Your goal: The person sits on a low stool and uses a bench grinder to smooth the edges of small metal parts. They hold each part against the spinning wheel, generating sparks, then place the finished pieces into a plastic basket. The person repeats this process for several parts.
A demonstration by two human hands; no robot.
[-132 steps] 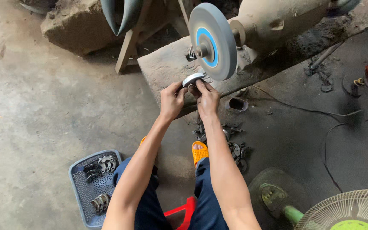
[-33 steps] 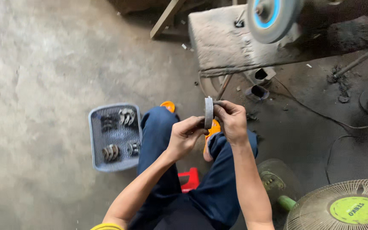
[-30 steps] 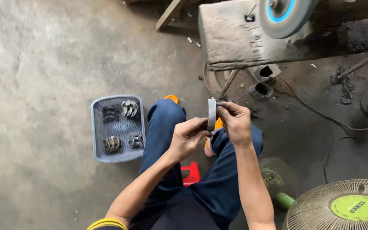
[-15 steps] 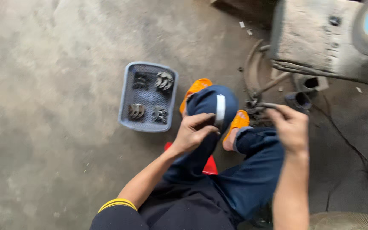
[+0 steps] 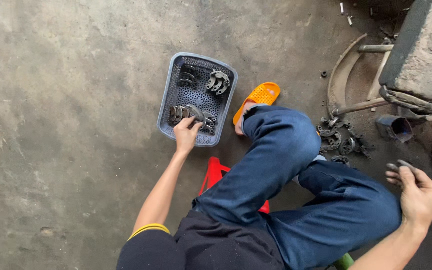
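My left hand reaches into a grey perforated plastic basket on the concrete floor. Its fingertips pinch a curved grey metal part at the near row of similar parts. More curved metal parts lie at the far end of the basket. My right hand hovers at the right beside my knee, fingers spread and dirty, holding nothing. My legs in blue jeans fill the space between the two hands.
An orange sandal sits beside the basket. A red stool shows under my legs. A pile of dark metal parts lies on the floor to the right, near a short metal cup and a concrete block.
I lowered the curved part from the grinding wheel, my left hand carried it over my knee and down into the basket, and my right hand let go and swung out to the right.
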